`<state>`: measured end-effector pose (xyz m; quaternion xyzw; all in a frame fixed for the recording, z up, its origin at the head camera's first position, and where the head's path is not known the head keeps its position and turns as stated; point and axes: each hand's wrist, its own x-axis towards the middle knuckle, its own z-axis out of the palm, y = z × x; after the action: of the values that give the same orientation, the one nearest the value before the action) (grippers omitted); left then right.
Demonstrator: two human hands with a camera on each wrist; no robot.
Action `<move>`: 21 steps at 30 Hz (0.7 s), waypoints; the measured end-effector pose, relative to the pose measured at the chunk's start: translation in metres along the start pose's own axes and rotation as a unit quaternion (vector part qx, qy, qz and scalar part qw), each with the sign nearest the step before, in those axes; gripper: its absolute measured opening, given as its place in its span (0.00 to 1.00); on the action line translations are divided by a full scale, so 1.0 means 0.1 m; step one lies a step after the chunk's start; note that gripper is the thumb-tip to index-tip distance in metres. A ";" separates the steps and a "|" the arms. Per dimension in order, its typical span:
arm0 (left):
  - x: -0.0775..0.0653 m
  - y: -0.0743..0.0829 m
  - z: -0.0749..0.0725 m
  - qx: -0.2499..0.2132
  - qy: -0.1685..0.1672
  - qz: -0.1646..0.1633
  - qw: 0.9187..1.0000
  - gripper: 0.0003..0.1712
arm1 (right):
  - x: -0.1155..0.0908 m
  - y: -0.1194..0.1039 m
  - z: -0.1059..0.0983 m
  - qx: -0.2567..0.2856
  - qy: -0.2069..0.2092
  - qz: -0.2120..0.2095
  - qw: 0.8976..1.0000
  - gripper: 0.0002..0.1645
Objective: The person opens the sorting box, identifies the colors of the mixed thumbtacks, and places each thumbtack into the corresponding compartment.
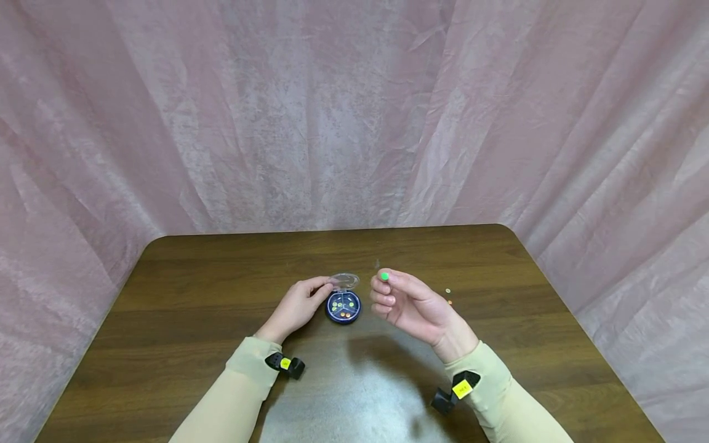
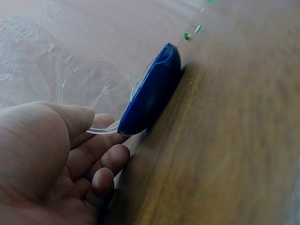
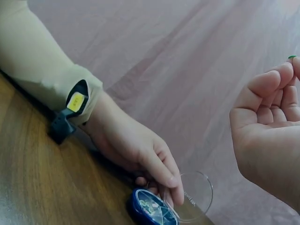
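A small round blue case [image 1: 343, 306] sits on the brown table [image 1: 194, 289], with several coloured pushpins inside. Its clear hinged lid [image 1: 344, 281] stands open at the far side. My left hand [image 1: 299, 306] holds the case from the left, thumb and fingers on the lid's rim [image 2: 93, 124] and the blue base [image 2: 152, 93]. My right hand [image 1: 412, 303] hovers palm-up to the right of the case and pinches a green pushpin [image 1: 384, 276] at its fingertips. The right wrist view shows the case [image 3: 151, 208], the lid [image 3: 194, 196] and the pin's green tip [image 3: 291, 57].
Loose pushpins [image 1: 448, 291] lie on the table right of my right hand, and some show in the left wrist view [image 2: 187, 36]. Pink cloth [image 1: 354, 111] hangs behind and on both sides of the table. Black wrist bands sit on both beige sleeves.
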<state>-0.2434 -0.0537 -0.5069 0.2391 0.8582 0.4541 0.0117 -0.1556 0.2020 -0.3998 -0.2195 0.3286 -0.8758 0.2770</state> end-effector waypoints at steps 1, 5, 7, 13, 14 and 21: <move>0.00 0.00 0.00 -0.001 0.002 0.004 1.000 0.15 | 0.00 0.00 0.01 0.001 -0.005 -0.001 1.000 0.13; 0.00 -0.01 0.01 -0.002 0.003 0.002 1.000 0.15 | 0.00 -0.01 0.03 -0.004 -0.015 -0.005 1.000 0.12; 0.01 -0.01 0.00 -0.002 0.001 -0.001 1.000 0.15 | 0.00 -0.02 0.02 -0.009 -0.015 -0.006 1.000 0.12; 0.01 0.01 -0.01 -0.001 -0.008 -0.012 1.000 0.16 | -0.01 -0.02 0.00 -0.080 0.026 -0.003 0.996 0.13; 0.00 0.01 -0.01 -0.002 -0.009 -0.015 1.000 0.16 | -0.01 -0.01 -0.01 -0.111 0.049 -0.001 0.993 0.11; 0.01 0.03 -0.02 -0.007 -0.008 -0.018 1.000 0.16 | 0.07 0.07 -0.16 -0.536 0.200 0.016 0.820 0.06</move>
<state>-0.2434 -0.0535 -0.5029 0.2269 0.8590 0.4581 0.0283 -0.1671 0.2006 -0.4143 -0.1483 0.7978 -0.5816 0.0581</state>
